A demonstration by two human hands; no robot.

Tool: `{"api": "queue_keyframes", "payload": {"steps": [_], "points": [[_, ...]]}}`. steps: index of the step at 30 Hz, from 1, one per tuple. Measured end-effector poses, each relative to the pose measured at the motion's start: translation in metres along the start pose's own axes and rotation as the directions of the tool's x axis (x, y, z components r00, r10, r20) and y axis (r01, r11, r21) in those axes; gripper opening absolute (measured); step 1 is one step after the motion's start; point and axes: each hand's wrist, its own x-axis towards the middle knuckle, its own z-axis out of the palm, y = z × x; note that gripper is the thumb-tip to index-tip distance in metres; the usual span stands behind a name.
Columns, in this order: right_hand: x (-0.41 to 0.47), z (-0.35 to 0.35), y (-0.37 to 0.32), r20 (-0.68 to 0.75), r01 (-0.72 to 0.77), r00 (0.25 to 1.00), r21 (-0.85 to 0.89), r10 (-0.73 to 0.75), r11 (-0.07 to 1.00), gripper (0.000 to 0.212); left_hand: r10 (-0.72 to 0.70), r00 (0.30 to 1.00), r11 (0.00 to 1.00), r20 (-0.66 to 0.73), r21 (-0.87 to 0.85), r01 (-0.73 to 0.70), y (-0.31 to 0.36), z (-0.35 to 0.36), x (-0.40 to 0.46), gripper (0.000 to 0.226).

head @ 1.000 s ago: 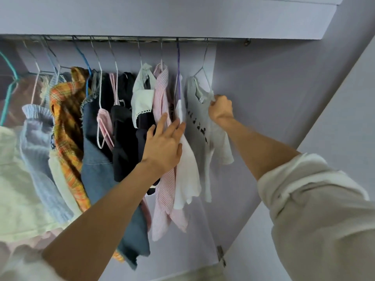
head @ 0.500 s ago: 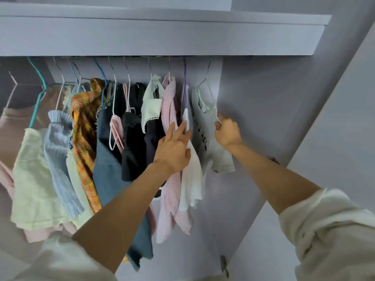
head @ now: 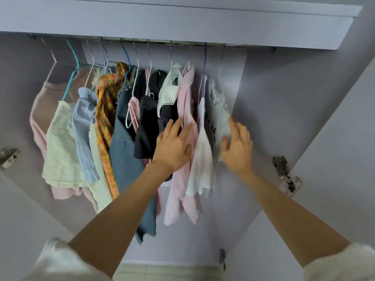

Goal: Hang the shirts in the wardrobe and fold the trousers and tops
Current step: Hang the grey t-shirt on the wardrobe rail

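The grey top (head: 220, 110) hung at the right end of the rail (head: 162, 42) inside the wardrobe (head: 284, 94), its long axis running straight down from a wire hanger, its front turned left toward the other clothes. It was pale grey with a dark print on the front and short sleeves. Just left of it hung a white top (head: 202, 159) on a purple hanger (head: 205, 63), then a pink striped shirt (head: 185, 118). The right hand (head: 236, 148) was beside the grey top's sleeve, fingers loosely spread and touching the cloth without gripping it. The left hand (head: 174, 147) lay flat, fingers straight and slightly apart, pressing on the pink striped shirt.
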Motion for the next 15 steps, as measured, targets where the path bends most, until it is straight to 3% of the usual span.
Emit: {"api": "queue_keyframes", "payload": {"steps": [3,5,7,9,11,15], "points": [[-0.058,0.013,-0.008,-0.066,0.048,0.997,0.28,-0.031,0.959,0.039,-0.125,0.99,0.987,-0.071,-0.109,0.117,-0.015,0.013,-0.049,0.055],[-0.098,0.028,-0.018,0.138,-0.065,0.99,0.414,0.007,0.908,0.029,-0.273,0.961,0.952,-0.038,-0.156,0.264,-0.032,0.022,-0.088,0.048],[-0.138,0.046,-0.034,0.522,-0.217,0.852,0.437,-0.05,0.873,0.024,-0.445,0.895,0.879,0.019,-0.185,0.44,-0.05,0.027,-0.143,0.044],[-0.171,0.058,-0.046,0.737,-0.266,0.661,0.406,-0.141,0.874,0.025,-0.557,0.827,0.801,0.072,-0.215,0.558,-0.062,0.03,-0.193,0.04],[-0.202,0.067,-0.069,0.819,-0.233,0.523,0.405,-0.237,0.884,0.027,-0.692,0.715,0.685,0.095,-0.226,0.693,-0.074,0.023,-0.253,0.036],[-0.247,0.081,-0.119,0.856,-0.166,0.362,0.449,-0.37,0.878,0.027,-0.861,0.507,0.491,0.027,-0.213,0.845,-0.092,-0.004,-0.354,0.032]]}}
